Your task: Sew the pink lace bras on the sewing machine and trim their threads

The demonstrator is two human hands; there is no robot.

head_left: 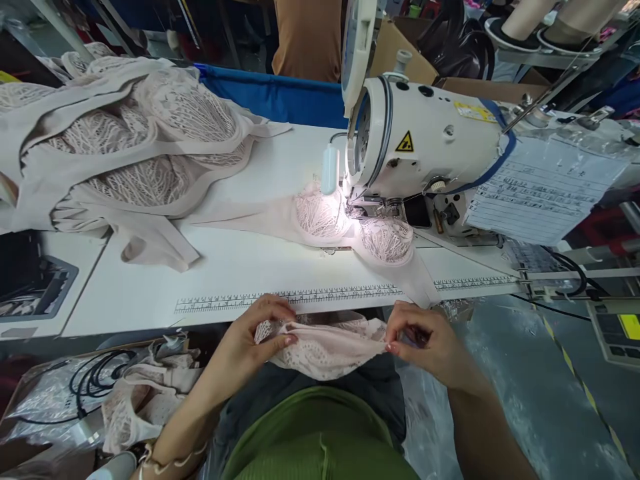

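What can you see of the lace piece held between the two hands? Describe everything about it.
The lace piece is pale pink, soft openwork fabric with a patterned weave and a plain band along its top edge. It hangs slack and slightly bunched, stretched sideways just below the table edge, above the person's lap. The left hand pinches its left end and the right hand pinches its right end with the fingers. Nothing else touches it.
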